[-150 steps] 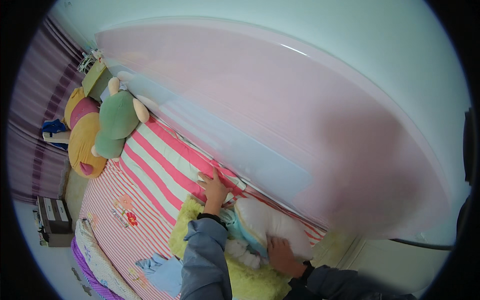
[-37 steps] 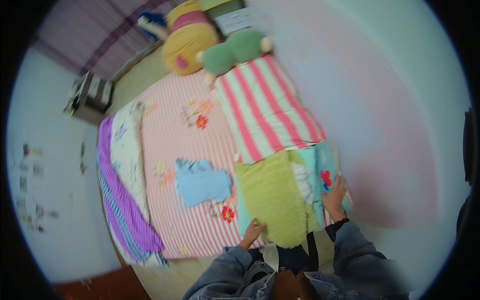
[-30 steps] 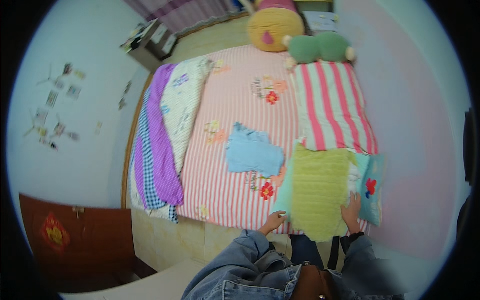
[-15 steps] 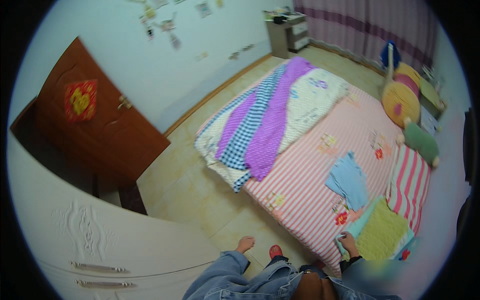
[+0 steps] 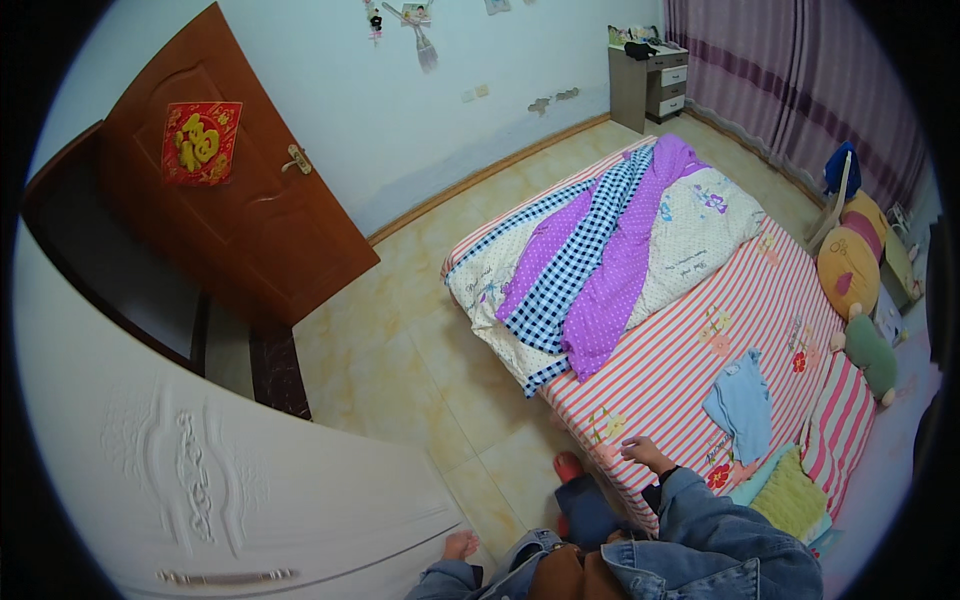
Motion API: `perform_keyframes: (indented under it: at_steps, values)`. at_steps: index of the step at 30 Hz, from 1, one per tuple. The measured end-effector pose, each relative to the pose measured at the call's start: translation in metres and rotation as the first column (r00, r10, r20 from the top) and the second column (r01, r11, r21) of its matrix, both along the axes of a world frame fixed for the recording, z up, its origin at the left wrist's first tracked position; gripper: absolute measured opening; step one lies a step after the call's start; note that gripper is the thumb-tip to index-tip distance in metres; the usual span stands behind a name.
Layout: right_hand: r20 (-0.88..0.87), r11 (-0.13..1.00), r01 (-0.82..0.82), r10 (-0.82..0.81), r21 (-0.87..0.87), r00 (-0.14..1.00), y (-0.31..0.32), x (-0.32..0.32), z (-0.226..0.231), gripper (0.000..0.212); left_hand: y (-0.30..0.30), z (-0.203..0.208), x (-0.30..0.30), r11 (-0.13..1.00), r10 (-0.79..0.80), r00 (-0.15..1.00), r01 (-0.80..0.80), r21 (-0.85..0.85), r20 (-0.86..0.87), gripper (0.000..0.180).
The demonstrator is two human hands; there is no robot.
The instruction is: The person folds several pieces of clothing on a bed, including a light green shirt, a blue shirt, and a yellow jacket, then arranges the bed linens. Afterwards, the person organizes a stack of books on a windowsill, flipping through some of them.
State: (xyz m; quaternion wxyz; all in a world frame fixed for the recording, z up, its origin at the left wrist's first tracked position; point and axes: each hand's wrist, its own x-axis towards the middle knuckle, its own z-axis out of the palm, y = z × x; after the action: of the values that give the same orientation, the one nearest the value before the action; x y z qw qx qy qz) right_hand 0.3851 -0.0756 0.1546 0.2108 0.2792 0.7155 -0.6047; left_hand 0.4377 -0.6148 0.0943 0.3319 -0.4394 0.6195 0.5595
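Observation:
My left hand (image 5: 460,545) hangs low beside the white wardrobe front, holding nothing, with its fingers loosely apart. My right hand (image 5: 647,453) reaches over the near edge of the bed (image 5: 665,365), also without anything in it. Its fingers are stretched out above the pink-and-white striped sheet. A crumpled light blue garment (image 5: 742,405) lies on the sheet, beyond and right of my right hand. Further right are a green-yellow pillow (image 5: 790,497) and a striped pillow (image 5: 836,425). My right sleeve partly covers the near corner of the bed.
A bunched purple and checked quilt (image 5: 600,270) covers the bed's far left part. On the left are the white wardrobe (image 5: 330,490) and an open brown door (image 5: 250,230). Plush toys (image 5: 850,265) line the far right edge; a small desk (image 5: 645,85) stands behind.
My view has swung left, and I have stepped along the bed. My right hand has left the green-yellow pillow and come over the bed's edge. My left hand has dropped lower, by the wardrobe.

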Motion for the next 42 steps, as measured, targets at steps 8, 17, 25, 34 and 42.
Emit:
perform_keyframes:
  at_steps: [8,17,25,34,42]
  values:
    - [0.268,0.885,0.43,-0.376,-0.181,0.887,0.035,-0.102,-0.073,0.031,0.02,0.004,-0.154,0.99,-0.129,0.961,0.141,0.032,-0.245,0.019]
    - [0.102,0.842,0.54,-0.537,0.007,0.837,0.02,-0.282,-0.096,0.03,0.028,0.044,-0.33,0.947,-0.32,0.913,0.299,-0.118,-0.254,0.026]
    - [0.022,0.738,0.607,-0.641,0.295,0.768,0.009,-0.386,-0.145,0.075,-0.033,-0.001,-0.435,0.786,-0.612,0.708,0.592,-0.178,-0.352,0.029]
    - [0.176,0.521,0.763,-0.852,0.382,0.493,0.004,-0.401,-0.145,0.07,-0.06,-0.044,-0.672,0.577,-0.817,0.52,0.747,-0.331,-0.249,0.032]
    - [0.215,0.768,0.552,-0.628,0.325,0.748,-0.098,-0.451,-0.107,0.07,-0.02,-0.163,-0.91,-0.328,-0.945,-0.151,0.485,-0.811,0.291,0.034]
